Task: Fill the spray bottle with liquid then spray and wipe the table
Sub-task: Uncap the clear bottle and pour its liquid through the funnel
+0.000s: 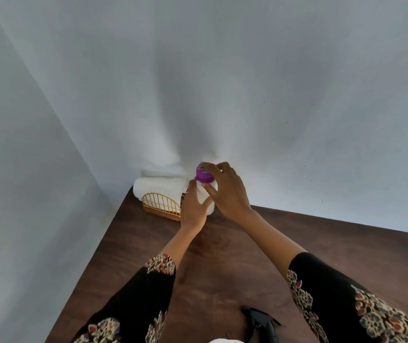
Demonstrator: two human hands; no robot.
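Note:
A white liquid bottle with a purple cap stands upright at the far end of the dark wooden table. My left hand wraps around the bottle's body. My right hand has its fingers closed around the purple cap from above. At the near edge a black spray trigger head shows, with a white rounded shape, perhaps the spray bottle's body, cut off by the frame just below it.
A gold wire basket holding a folded white towel sits at the table's far left corner, just left of the bottle. Grey-white walls close in behind and on the left.

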